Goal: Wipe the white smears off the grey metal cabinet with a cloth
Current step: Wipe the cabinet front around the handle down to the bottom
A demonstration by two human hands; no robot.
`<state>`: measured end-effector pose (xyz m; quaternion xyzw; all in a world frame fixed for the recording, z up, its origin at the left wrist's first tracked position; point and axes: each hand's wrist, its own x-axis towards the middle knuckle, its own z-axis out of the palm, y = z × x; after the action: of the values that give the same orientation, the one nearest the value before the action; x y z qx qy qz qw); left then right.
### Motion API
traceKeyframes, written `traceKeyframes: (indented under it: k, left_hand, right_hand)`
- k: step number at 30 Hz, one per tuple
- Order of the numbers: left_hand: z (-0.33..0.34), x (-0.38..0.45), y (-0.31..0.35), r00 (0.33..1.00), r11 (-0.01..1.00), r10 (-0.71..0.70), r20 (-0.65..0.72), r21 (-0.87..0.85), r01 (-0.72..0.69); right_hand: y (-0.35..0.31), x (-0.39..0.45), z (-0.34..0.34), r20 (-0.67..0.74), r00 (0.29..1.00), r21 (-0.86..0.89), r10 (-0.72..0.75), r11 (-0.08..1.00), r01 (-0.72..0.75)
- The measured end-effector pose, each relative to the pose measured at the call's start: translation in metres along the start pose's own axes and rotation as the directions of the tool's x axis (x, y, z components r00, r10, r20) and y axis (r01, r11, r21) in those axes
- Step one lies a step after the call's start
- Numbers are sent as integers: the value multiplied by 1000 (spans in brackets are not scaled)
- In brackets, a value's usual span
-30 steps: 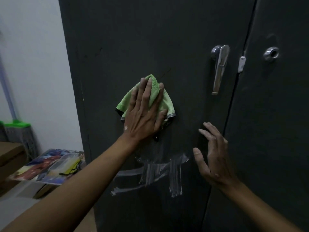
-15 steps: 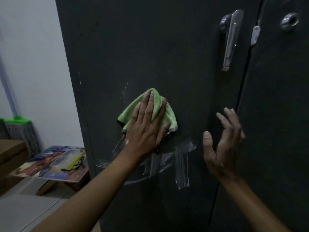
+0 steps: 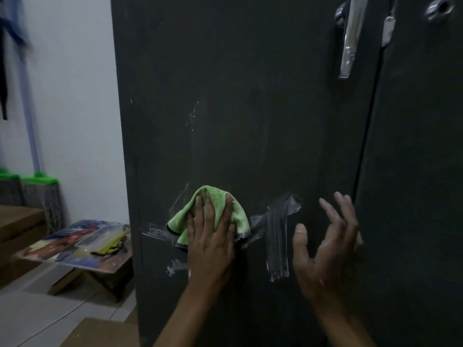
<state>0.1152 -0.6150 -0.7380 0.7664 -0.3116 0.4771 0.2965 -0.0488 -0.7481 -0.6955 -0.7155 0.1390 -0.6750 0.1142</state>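
- Cabinet (image 3: pixel 250 96): dark grey, two doors, fills most of the view; seam between doors runs down the right side.
- Wall (image 3: pixel 75 96): white, left of the cabinet; mops with green heads (image 3: pixel 40 181) lean against it.
- Low table (image 3: pixel 75 249): on the floor just left of the cabinet, colourful printed top, a clear packet lying on it.
- Left hand (image 3: pixel 213 249): flat against the left door, fingers (image 3: pixel 208 214) spread a little and straight, pressing the cloth to the metal; no curl around it.
- Right hand (image 3: pixel 323 249): near the door seam, empty, fingers (image 3: pixel 338 214) wide and loosely bent; whether the tips touch the door I cannot tell.
- Smears (image 3: pixel 276 236): white streaks on the left door, a vertical band between the two hands, thinner marks left of and below the cloth, faint flecks higher up.
- Cloth (image 3: pixel 220 204): green, bunched, under the left palm, lying over part of the streaks.
- Handle (image 3: pixel 349 38): chrome lever, top right of the left door.
- Lock (image 3: pixel 438 8): round, chrome, on the right door.
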Motion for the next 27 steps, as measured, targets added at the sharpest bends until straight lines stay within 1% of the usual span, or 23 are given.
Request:
traceKeyframes:
  k: [1,4,6,10,12,15,17,19,21,23,27]
  left_hand:
    - [0,1,0,1000,1000,-5,7,-3,5]
    - [-3,1,3,999,999,-31,10,-15,31]
    - [-2,2,8,999,998,-54,5,-14,54]
    - [5,2,10,995,997,-75,-61,16,76]
    - [7,2,10,994,997,-77,-83,26,79]
    - [6,2,8,995,996,-75,-70,42,78]
    - [5,3,8,996,996,-76,-46,39,78]
    - [5,3,8,995,996,-84,-46,37,86]
    - [6,3,7,995,996,-81,-53,41,83]
    - [8,3,4,997,997,-60,-47,54,62]
    - [10,9,0,997,996,-36,-64,76,41]
  right_hand:
    - [0,2,0,2,1000,7,0,1000,0]
    - [-3,7,-1,-44,990,124,134,984,-127]
    - [-6,8,0,-66,983,180,173,971,-158]
    - [-15,6,4,-67,960,232,270,940,-249]
    - [-26,7,4,-79,952,273,297,924,-266]
    - [-37,9,2,-77,961,291,266,928,-233]
    - [-37,13,-2,-67,961,279,269,930,-240]
    - [-35,13,-5,-50,972,256,231,943,-211]
    - [-29,8,-9,-22,990,196,142,971,-135]
    - [-19,4,-12,12,996,128,86,988,-87]
    - [-7,6,-16,33,996,44,78,996,-79]
